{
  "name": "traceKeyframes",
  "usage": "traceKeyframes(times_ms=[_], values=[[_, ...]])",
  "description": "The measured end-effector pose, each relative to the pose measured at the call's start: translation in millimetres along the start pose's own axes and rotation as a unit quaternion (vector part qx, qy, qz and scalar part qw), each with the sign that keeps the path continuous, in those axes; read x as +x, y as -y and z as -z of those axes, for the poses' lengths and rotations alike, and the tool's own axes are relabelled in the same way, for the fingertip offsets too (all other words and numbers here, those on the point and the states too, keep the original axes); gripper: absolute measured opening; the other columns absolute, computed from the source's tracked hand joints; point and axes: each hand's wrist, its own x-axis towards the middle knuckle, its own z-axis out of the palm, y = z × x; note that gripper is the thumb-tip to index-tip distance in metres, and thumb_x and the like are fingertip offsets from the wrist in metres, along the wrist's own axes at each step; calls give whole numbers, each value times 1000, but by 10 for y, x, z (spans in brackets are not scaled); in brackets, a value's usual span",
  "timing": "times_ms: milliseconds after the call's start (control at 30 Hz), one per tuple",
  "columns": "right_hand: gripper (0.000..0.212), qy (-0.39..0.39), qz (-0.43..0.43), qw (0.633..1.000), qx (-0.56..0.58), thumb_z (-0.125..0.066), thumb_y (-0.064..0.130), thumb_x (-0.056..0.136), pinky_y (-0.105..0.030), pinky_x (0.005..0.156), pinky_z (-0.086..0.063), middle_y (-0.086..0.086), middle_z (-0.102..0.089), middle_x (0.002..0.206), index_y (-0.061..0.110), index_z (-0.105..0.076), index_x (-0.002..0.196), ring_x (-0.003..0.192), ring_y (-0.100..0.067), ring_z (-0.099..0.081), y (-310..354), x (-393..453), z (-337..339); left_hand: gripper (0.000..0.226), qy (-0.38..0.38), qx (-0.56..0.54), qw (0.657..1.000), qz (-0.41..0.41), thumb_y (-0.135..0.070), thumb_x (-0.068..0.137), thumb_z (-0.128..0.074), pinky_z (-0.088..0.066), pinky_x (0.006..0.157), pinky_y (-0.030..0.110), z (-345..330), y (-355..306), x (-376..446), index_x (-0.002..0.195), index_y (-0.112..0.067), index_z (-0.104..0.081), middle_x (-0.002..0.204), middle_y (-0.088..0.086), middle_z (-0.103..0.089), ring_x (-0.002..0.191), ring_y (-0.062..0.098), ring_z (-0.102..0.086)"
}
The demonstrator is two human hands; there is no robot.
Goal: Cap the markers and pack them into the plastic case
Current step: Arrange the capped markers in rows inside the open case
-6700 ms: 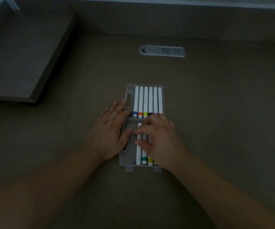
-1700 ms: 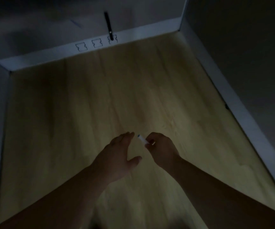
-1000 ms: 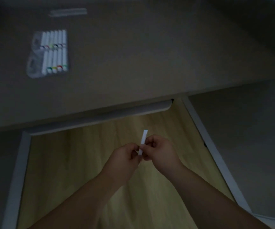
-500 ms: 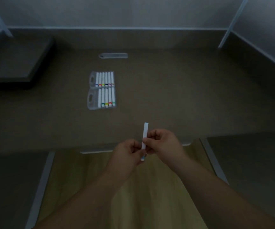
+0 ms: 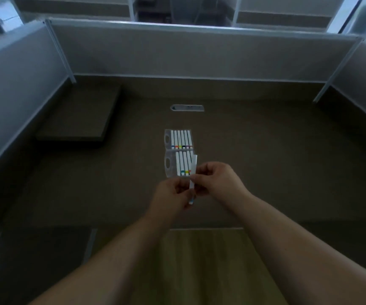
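Holding one white marker (image 5: 192, 181) between both hands at the centre of the frame, you have it nearly upright in the picture, its long axis running from your wrists toward the case. Your right hand (image 5: 216, 183) pinches the barrel about midway, fingers curled round it; your left hand (image 5: 172, 198) grips the lower end, where a blue band shows at the tip. Whether that end is fully capped is hard to say in this dim light, though it looks seated.

The plastic case (image 5: 178, 156) lies open on the desk (image 5: 276, 172) just above your hands in the frame, its two halves stacked one above the other. The upper half holds a full row of markers; the nearer half holds a shorter row with a free slot toward its right side. The marker's top end overlaps that right edge in the picture.

Since marker and slots share the same direction, no turning is needed: carry it straight up-frame, and your right hand is the nearer one to that slot
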Motion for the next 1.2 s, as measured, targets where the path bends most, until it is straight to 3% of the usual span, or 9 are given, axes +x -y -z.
traceKeyframes(times_ms=[167, 300, 500, 633, 800, 900, 1067, 1200], values=[[7, 10, -1, 1000, 3, -73, 14, 86, -44, 77, -62, -7, -75, 84, 15, -69, 90, 77, -21, -75, 138, 285, -106, 7, 0, 25, 1000, 6, -11, 91, -65, -58, 62, 25, 203, -41, 247, 95, -6, -68, 88, 9, -73, 77, 21, -72], [5, 23, -4, 1000, 18, -72, 10, 86, -46, 78, -61, -10, -75, 85, 13, -68, 88, 79, -25, -75, 141, 632, -78, 4, -20, 43, 999, 15, -10, 90, -65, -57, 60, 23, 172, -30, 565, 89, -13, -68, 86, 8, -73, 75, 20, -72], [9, 71, -17, 997, 17, -71, 9, 87, -46, 77, -61, -12, -75, 87, 8, -68, 95, 77, -26, -75, -19, 1276, 37, 5, -50, 59, 996, 45, -12, 89, -67, -59, 63, 30, 41, 83, 1112, 94, -12, -69, 86, 4, -73, 73, 16, -71], [6, 85, -16, 996, 16, -70, 6, 86, -48, 77, -61, -17, -74, 86, 6, -66, 91, 76, -30, -74, -125, 1702, 41, 6, -61, 42, 995, 60, -11, 90, -66, -51, 56, 18, -2, 158, 1432, 89, -18, -68, 85, 2, -73, 67, 7, -70], [4, 135, -20, 990, -20, -71, 10, 87, -37, 71, -61, -8, -74, 77, 10, -67, 88, 71, -20, -74, -257, 2104, -80, 6, -78, 32, 991, 100, -15, 92, -63, -61, 63, 31, 47, 354, 1682, 90, -21, -64, 86, 2, -72, 76, 21, -72], [3, 150, -32, 988, -24, -71, 11, 87, -33, 67, -61, -5, -74, 72, 10, -67, 87, 67, -18, -73, -319, 2224, -168, 2, -75, 23, 989, 128, -16, 92, -64, -62, 69, 39, 102, 466, 1769, 94, -17, -65, 87, 2, -74, 76, 17, -74], [5, 140, -73, 987, -4, -72, 10, 87, -36, 68, -62, -7, -73, 70, 8, -67, 88, 65, -19, -73, -393, 2386, -235, 2, -47, 29, 992, 110, -15, 91, -65, -55, 57, 17, 197, 574, 1957, 91, -17, -67, 80, -1, -74, 71, 5, -72], [6, 142, -111, 984, -8, -71, 13, 88, -35, 68, -63, -9, -75, 75, 7, -67, 89, 70, -20, -74, -409, 2408, -272, 4, -46, 106, 990, 83, -19, 91, -65, -52, 57, 12, 336, 634, 2088, 92, -23, -66, 85, -6, -72, 74, -2, -69]])
